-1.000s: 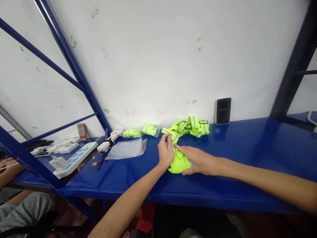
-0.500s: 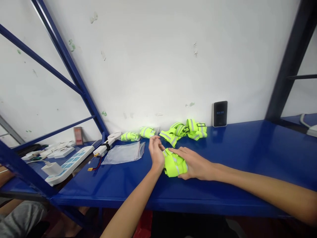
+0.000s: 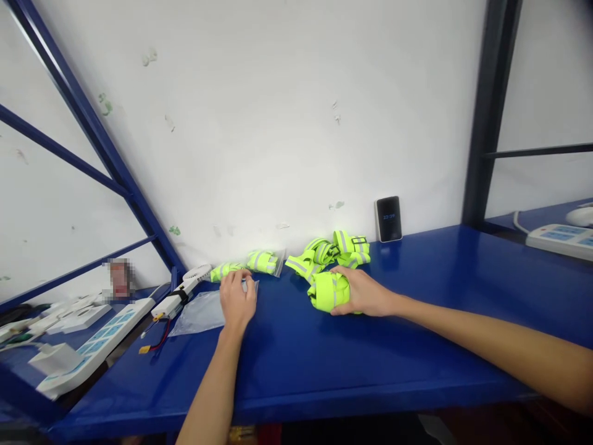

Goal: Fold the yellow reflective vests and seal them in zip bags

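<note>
My right hand [image 3: 368,293] is wrapped round the right side of a rolled-up neon-yellow reflective vest [image 3: 328,292] with grey stripes, just above the blue table. My left hand [image 3: 238,300] is over the right end of a clear plastic zip bag [image 3: 199,312], fingers bent and thumb apart; whether the fingertips touch the bag is hard to see. Behind the roll lies a loose heap of yellow reflective straps [image 3: 327,252] with a black buckle. Farther left, near the wall, are two folded yellow bundles, one [image 3: 262,261] in a clear bag and another [image 3: 227,271] partly behind my left hand.
A small clock display [image 3: 388,219] leans on the wall. To the left lie a white fan [image 3: 197,274], a white battery pack with wires [image 3: 169,304] and a power strip [image 3: 99,349]. Another power strip [image 3: 565,241] is at far right. Blue frame posts [image 3: 97,142] border the table [image 3: 296,364].
My left hand has let go of the yellow roll and moved left to the plastic bag. My right hand keeps hold of the roll. The view has shifted, turning slightly right.
</note>
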{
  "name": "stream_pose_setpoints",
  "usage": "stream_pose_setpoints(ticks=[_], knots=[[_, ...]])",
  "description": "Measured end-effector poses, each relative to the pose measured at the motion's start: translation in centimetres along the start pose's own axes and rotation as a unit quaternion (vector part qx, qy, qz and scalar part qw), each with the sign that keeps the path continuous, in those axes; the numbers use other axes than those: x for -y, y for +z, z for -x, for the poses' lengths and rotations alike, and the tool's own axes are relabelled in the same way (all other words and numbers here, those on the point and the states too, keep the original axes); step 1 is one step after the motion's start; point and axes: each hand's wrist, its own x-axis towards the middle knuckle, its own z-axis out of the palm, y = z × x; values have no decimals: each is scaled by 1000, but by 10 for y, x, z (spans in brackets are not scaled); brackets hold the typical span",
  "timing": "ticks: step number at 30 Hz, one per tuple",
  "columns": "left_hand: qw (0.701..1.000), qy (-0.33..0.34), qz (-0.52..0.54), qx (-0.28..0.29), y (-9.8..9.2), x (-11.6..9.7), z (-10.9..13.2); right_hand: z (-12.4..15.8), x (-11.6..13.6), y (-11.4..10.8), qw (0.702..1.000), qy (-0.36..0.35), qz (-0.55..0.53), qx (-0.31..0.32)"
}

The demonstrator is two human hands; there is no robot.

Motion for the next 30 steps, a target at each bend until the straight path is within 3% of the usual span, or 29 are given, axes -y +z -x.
stream_pose_setpoints(ticks=[5,8,10,15,19,21,26,30], knots=[[983,-58,-97,141,-11,47,11,-3,-4,-1,999,44,16,-24],[967,-66,-99,224,-5,55,20,-2,-3,0,999,40,11,-14],[961,-71,-99,249,-1,54,22,0,-1,2,1000,19,7,-10],[971,-60,-100,209,-6,43,18,2,0,8,997,-63,31,-26],[977,-101,-89,168,-13,42,17,1,-3,12,993,-102,53,-18],[973,-110,-90,182,-12,45,20,1,-5,14,993,-101,56,-13],[944,-123,-81,297,-3,53,27,5,-6,20,993,-106,42,-23],[951,-104,-122,265,-1,54,24,7,0,23,994,-98,44,-20]])
